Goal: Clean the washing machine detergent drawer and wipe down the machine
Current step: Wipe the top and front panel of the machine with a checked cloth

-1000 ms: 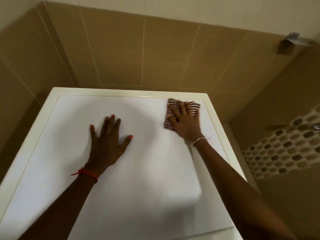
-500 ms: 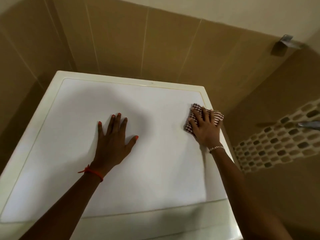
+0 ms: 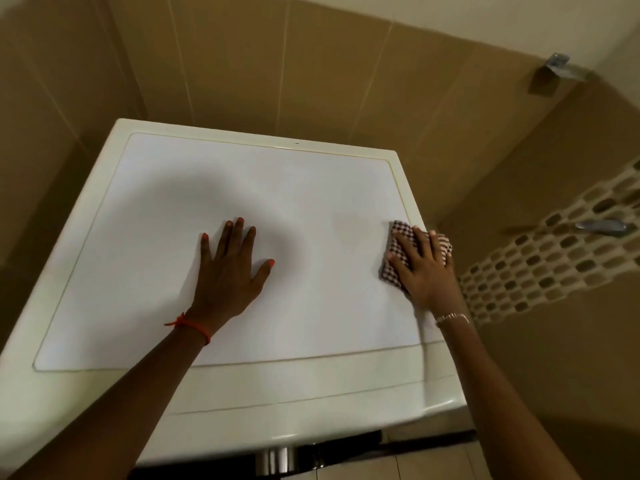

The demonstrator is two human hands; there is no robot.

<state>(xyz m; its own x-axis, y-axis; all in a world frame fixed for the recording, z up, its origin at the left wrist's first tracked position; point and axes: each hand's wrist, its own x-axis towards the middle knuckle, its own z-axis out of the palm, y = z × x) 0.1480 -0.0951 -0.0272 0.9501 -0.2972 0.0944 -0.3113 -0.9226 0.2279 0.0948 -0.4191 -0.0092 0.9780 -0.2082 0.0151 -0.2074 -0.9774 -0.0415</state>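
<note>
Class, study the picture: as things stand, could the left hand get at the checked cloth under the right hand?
Probably yes. The left hand lies flat on the machine's top, with only bare white surface between it and the checked cloth, though the right hand covers most of it.

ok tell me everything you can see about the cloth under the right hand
The cloth is a small woven rag in a dark red and white check, folded or bunched into a compact pad. It lies flat on the washing machine top, at the right edge, with one corner reaching slightly past the rim. The right hand presses on it with fingers spread, covering most of it. Only its left side and far edge show. Whether it is wet cannot be told.
</note>
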